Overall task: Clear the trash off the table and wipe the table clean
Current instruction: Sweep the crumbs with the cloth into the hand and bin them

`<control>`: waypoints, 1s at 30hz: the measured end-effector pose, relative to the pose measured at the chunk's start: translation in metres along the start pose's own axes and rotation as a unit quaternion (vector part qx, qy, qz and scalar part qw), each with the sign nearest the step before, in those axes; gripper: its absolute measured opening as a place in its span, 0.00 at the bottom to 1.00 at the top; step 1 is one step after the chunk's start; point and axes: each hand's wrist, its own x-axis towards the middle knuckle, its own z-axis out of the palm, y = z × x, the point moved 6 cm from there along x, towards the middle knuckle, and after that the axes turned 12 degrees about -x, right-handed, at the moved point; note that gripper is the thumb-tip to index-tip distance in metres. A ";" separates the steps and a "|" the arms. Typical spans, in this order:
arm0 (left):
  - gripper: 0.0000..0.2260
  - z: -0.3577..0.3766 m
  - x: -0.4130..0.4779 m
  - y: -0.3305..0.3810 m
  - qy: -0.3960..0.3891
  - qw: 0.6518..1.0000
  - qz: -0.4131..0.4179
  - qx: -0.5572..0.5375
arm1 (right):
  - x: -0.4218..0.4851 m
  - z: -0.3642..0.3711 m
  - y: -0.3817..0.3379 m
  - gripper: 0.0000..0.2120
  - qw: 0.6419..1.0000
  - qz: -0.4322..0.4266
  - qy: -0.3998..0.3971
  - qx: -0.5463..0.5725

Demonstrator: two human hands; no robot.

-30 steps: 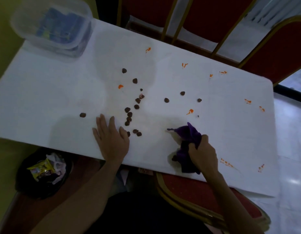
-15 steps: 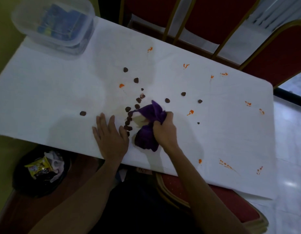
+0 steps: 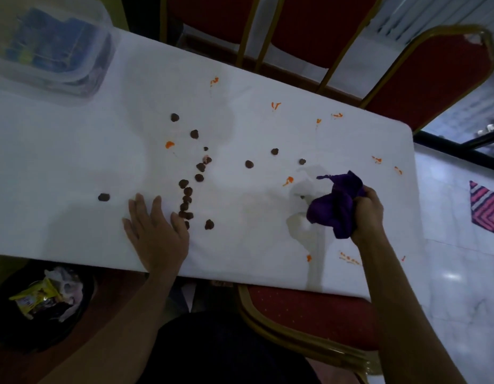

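A white table (image 3: 74,167) is dotted with several dark brown crumbs (image 3: 186,199) in a loose line at its middle and with small orange smears (image 3: 288,180) toward the right. My right hand (image 3: 369,210) is shut on a bunched purple cloth (image 3: 334,207) pressed on the table's right part, with a wet streak beside it. My left hand (image 3: 154,231) lies flat and open on the near edge, its fingers just left of the crumb line.
A clear lidded plastic box (image 3: 50,48) with blue contents sits at the far left corner. A black bin (image 3: 41,303) holding wrappers stands below the near left edge. Red chairs (image 3: 439,76) line the far side, and one red chair (image 3: 309,317) is tucked under the near side.
My right hand has swept the purple cloth from beside the crumb line out to the right part of the table. My left hand has stayed flat in place.
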 end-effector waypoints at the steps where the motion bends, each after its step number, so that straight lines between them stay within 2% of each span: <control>1: 0.24 0.000 0.000 0.000 0.000 1.000 -0.001 0.000 | 0.011 -0.002 0.002 0.22 0.999 -0.004 0.016 -0.045; 3: 0.24 0.000 0.001 0.000 -0.001 1.000 -0.004 -0.003 | 0.028 0.001 0.012 0.22 0.980 -0.001 0.025 -0.198; 5: 0.24 0.000 0.000 -0.001 -0.002 1.000 -0.007 -0.003 | 0.030 0.016 0.030 0.22 0.942 0.008 0.003 -0.335; 8: 0.24 0.001 0.001 -0.002 -0.001 1.000 -0.007 0.002 | 0.024 0.033 0.050 0.35 0.908 0.001 0.011 -0.419; 11: 0.24 0.002 0.000 0.000 0.003 1.000 -0.002 0.007 | 0.021 0.039 0.049 0.29 0.906 -0.011 0.047 -0.420; 14: 0.24 0.002 0.000 -0.001 0.002 1.000 -0.003 0.003 | 0.010 0.055 0.045 0.22 0.911 -0.047 0.049 -0.407; 19: 0.24 0.002 -0.001 0.001 0.011 1.000 0.004 0.006 | -0.031 0.112 0.039 0.20 0.905 -0.156 -0.043 -0.394; 22: 0.24 0.002 -0.001 -0.002 0.012 1.000 0.003 0.012 | -0.043 0.127 0.028 0.17 0.912 -0.205 -0.105 -0.340; 24: 0.24 0.003 -0.002 -0.002 0.017 1.000 0.005 0.011 | -0.033 0.115 0.009 0.15 0.932 -0.199 -0.084 -0.291; 26: 0.23 0.002 -0.001 0.000 0.025 1.000 0.011 0.014 | -0.014 0.094 -0.013 0.15 0.946 -0.190 -0.031 -0.262; 28: 0.23 0.002 -0.001 0.001 0.025 0.999 0.017 0.021 | 0.015 0.072 -0.034 0.14 0.949 -0.182 0.021 -0.256; 30: 0.23 0.002 -0.002 0.002 0.027 0.999 0.018 0.028 | 0.046 0.059 -0.051 0.16 0.946 -0.174 0.041 -0.272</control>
